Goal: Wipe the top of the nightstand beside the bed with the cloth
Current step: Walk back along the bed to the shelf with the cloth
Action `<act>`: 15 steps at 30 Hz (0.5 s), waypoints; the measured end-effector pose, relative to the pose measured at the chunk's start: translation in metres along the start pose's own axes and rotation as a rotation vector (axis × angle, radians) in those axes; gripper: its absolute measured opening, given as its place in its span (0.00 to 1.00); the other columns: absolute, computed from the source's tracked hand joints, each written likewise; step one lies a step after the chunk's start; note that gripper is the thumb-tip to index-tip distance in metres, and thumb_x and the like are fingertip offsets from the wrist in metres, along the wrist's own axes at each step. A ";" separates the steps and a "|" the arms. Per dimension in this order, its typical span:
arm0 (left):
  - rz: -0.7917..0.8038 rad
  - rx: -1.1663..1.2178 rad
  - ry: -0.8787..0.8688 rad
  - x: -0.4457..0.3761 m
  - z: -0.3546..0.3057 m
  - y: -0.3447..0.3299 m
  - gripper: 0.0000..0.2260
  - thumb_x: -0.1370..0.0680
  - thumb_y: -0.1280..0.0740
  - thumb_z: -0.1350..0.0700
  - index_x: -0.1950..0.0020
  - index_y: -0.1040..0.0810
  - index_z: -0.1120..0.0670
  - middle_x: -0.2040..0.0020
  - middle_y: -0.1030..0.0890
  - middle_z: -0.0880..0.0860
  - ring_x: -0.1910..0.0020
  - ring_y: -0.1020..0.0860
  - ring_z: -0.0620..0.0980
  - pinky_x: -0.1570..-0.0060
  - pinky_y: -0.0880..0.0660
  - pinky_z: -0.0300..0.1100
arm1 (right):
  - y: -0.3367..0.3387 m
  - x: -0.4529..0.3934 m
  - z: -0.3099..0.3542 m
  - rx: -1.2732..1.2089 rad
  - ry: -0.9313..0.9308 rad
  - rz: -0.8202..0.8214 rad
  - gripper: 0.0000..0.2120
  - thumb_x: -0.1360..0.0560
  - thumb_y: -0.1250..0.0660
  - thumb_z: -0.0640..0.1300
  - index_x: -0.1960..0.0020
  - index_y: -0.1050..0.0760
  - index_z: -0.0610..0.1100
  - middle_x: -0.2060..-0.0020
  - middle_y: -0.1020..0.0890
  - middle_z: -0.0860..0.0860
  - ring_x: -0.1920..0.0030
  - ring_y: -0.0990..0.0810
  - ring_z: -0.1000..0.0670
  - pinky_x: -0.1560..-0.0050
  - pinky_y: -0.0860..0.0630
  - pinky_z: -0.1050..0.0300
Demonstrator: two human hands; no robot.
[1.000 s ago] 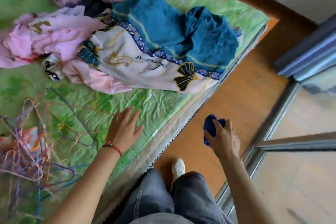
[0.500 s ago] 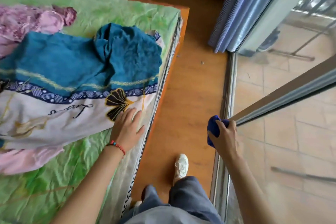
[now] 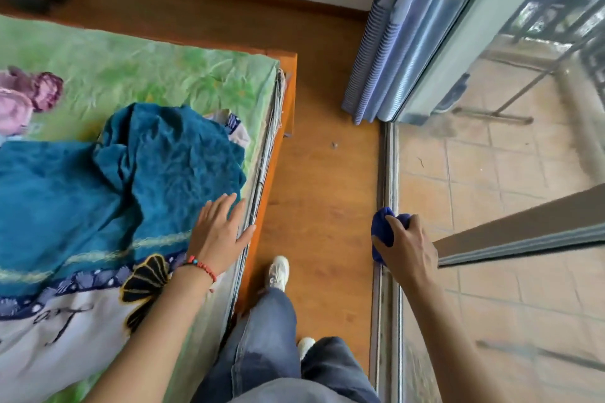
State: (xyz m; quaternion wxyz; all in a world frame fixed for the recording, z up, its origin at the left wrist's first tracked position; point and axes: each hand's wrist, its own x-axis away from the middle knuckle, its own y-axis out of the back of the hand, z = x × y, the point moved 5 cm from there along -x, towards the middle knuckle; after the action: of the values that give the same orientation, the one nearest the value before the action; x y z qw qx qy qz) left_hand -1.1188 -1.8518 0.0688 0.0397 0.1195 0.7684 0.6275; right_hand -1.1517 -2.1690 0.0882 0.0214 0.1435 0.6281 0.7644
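My right hand (image 3: 406, 247) has its fingers (image 3: 397, 228) curled tight round a small, bunched-up dark blue cloth (image 3: 382, 230), which bulges out past my knuckles toward the far side. I hold it in the air above the grey metal track of the sliding glass door (image 3: 388, 173), at the seam where the orange-brown wooden floor (image 3: 322, 193) meets the tiled balcony outside.

My left hand (image 3: 218, 232) lies flat, fingers straight and slightly spread, on the edge of the bed (image 3: 183, 75). The fingertips rest on a crumpled teal towel-like blanket (image 3: 137, 170), and my thumb reaches out over the mattress edge. A red beaded bracelet (image 3: 200, 265) sits round that wrist. Just beside my wrist lies a white quilt with a dark blue patterned border and a black, gold-edged fan-shaped leaf print (image 3: 144, 281). The bed wears a wrinkled green sheet, and some bunched pink and mauve fabric (image 3: 31, 98) lies at the far left.

I stand in the strip of floor between the bed's orange wooden frame (image 3: 284, 114) and the door track, in loose grey-blue jeans (image 3: 262, 337) and white shoes (image 3: 278, 271). A blue and white striped curtain (image 3: 393, 42) hangs gathered at the near end of the glass door, ahead of me on the right. I see no nightstand from here.
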 end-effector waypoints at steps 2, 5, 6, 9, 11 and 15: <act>0.002 0.001 -0.018 -0.041 0.009 0.003 0.26 0.26 0.46 0.46 0.43 0.23 0.65 0.44 0.22 0.65 0.45 0.24 0.64 0.45 0.29 0.62 | 0.005 -0.035 0.011 0.002 -0.015 -0.017 0.20 0.27 0.34 0.51 0.37 0.31 0.45 0.49 0.29 0.43 0.54 0.27 0.42 0.64 0.34 0.55; 0.027 -0.005 -0.053 -0.102 0.021 0.013 0.26 0.26 0.46 0.46 0.42 0.23 0.64 0.44 0.22 0.64 0.46 0.23 0.64 0.45 0.29 0.62 | 0.014 -0.085 0.028 -0.011 -0.041 -0.035 0.20 0.27 0.34 0.50 0.38 0.30 0.45 0.49 0.30 0.43 0.55 0.27 0.42 0.65 0.35 0.56; 0.027 -0.013 -0.064 -0.120 0.025 0.017 0.26 0.26 0.46 0.46 0.42 0.23 0.64 0.44 0.22 0.64 0.46 0.23 0.64 0.45 0.29 0.62 | 0.018 -0.101 0.033 -0.013 -0.045 -0.045 0.19 0.27 0.34 0.50 0.39 0.30 0.45 0.50 0.29 0.43 0.56 0.27 0.42 0.65 0.35 0.56; 0.021 -0.016 -0.093 -0.174 0.037 0.032 0.25 0.26 0.46 0.45 0.42 0.23 0.62 0.44 0.23 0.63 0.45 0.24 0.62 0.45 0.29 0.60 | 0.029 -0.147 0.046 -0.042 -0.068 -0.068 0.16 0.28 0.34 0.51 0.44 0.27 0.45 0.52 0.29 0.43 0.58 0.27 0.42 0.67 0.34 0.56; 0.010 -0.023 -0.099 -0.205 0.042 0.039 0.25 0.26 0.47 0.45 0.43 0.22 0.63 0.44 0.22 0.63 0.45 0.24 0.62 0.45 0.30 0.60 | 0.036 -0.175 0.053 -0.058 -0.077 -0.077 0.14 0.29 0.33 0.50 0.46 0.27 0.45 0.53 0.29 0.43 0.60 0.28 0.42 0.66 0.35 0.57; 0.007 -0.026 -0.108 -0.263 0.044 0.049 0.25 0.26 0.45 0.46 0.44 0.22 0.65 0.46 0.22 0.64 0.48 0.23 0.63 0.49 0.26 0.58 | 0.051 -0.230 0.060 -0.079 -0.074 -0.093 0.13 0.28 0.34 0.49 0.47 0.27 0.44 0.53 0.30 0.43 0.59 0.27 0.41 0.66 0.34 0.57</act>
State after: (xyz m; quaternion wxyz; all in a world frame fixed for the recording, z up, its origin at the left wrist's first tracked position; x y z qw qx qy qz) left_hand -0.8485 -1.8618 0.0841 0.0805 0.1555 0.7564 0.6302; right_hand -0.9087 -2.1716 0.1034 0.0855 0.1414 0.6023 0.7810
